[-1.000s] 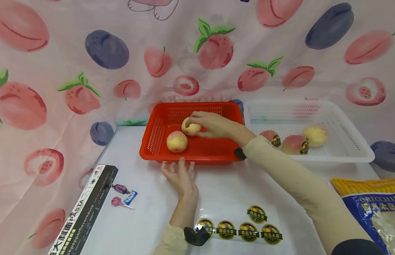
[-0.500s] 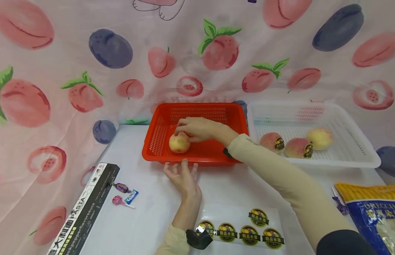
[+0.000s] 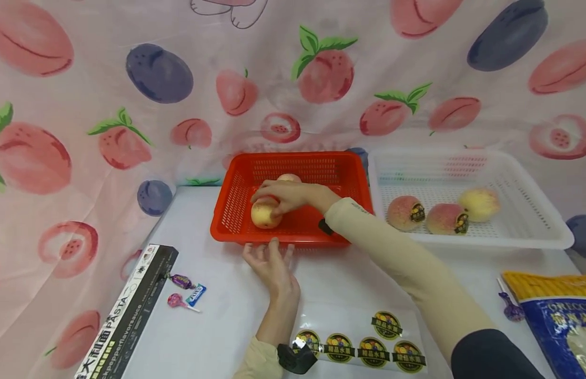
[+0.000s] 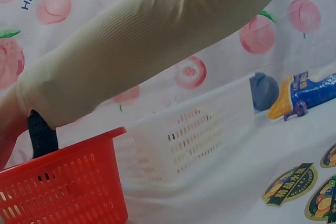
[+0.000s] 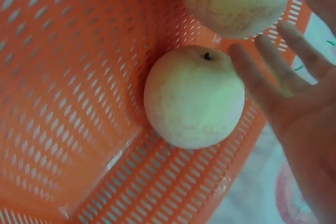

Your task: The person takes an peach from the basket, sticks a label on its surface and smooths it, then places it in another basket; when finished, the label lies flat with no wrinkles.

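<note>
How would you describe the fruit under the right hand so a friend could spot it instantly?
On the white table, find the red basket, just left of the white basket. Inside the red one, look for the front fruit, round and yellowish, with the right hand over it. Its only visible companion there, the back fruit, sits farther off, mostly hidden behind that hand.

this looks like a makeshift set dressed as a fruit shop's counter. a fruit-printed cloth (image 3: pixel 203 47) hangs as backdrop to a white tabletop (image 3: pixel 208 347). on it, a red basket (image 3: pixel 312 163) and a white basket (image 3: pixel 501 242) hold round fruit (image 3: pixel 264 218), some bearing badges (image 3: pixel 417 212) like the stickers (image 3: pixel 339 347) in front. a pasta box (image 3: pixel 132 310) and a pasta bag (image 3: pixel 551 316) add shelf groceries. the cloth hides what lies behind it.
</note>
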Available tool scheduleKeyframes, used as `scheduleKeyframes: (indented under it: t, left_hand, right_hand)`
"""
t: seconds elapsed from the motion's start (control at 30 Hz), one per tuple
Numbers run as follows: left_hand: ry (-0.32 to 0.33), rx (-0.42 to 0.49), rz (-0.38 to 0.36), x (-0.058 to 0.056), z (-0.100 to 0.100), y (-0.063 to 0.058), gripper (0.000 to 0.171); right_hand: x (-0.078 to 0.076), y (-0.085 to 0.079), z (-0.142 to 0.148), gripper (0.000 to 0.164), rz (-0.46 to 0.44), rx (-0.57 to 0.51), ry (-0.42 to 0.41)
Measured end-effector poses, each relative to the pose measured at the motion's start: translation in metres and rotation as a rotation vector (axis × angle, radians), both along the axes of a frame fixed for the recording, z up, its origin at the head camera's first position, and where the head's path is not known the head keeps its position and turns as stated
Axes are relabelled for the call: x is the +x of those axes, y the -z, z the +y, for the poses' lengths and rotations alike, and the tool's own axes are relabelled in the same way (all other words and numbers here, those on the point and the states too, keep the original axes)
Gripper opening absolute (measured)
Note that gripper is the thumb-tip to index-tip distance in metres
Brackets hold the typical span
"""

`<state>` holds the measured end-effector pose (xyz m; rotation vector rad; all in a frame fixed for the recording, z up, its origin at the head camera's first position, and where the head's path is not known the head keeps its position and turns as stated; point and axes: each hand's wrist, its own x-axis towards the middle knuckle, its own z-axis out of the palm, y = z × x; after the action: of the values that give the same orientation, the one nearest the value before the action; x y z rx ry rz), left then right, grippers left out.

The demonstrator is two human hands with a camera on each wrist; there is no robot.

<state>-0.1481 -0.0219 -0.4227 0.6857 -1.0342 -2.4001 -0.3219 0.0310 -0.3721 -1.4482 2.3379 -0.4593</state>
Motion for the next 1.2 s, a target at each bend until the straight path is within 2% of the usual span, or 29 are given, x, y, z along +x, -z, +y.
scheduleKeyframes:
  t: [0.13, 0.3, 0.57, 0.77, 0.83, 1.07, 1.2]
  left_hand:
    - [0.007, -0.002, -0.001, 0.000, 0.000, 0.001, 0.048]
    - [0.021, -0.012, 0.000, 0.001, 0.001, 0.001, 0.051]
    - [0.018, -0.023, 0.008, 0.001, 0.000, 0.002, 0.050]
    - [0.023, -0.032, 0.009, -0.001, -0.001, 0.002, 0.051]
    - [0.024, -0.037, 0.007, -0.001, -0.001, 0.002, 0.051]
    - [0.024, -0.033, 0.009, 0.000, -0.002, 0.003, 0.053]
    - [0.024, -0.024, 0.008, 0.000, -0.002, 0.002, 0.054]
  right_hand:
    - [-0.005, 0.007, -0.002, 0.057, -0.096, 0.015, 0.047]
    - [-0.009, 0.013, -0.004, 0.057, -0.163, 0.046, 0.093]
    - [-0.011, 0.018, -0.009, 0.053, -0.177, 0.032, 0.111]
    - [-0.010, 0.020, -0.013, 0.057, -0.218, 0.053, 0.182]
    - [-0.009, 0.021, -0.014, 0.059, -0.240, 0.073, 0.191]
    - [-0.004, 0.025, -0.016, 0.057, -0.404, 0.076, 0.159]
    - [-0.003, 0.027, -0.014, 0.055, -0.447, 0.092, 0.169]
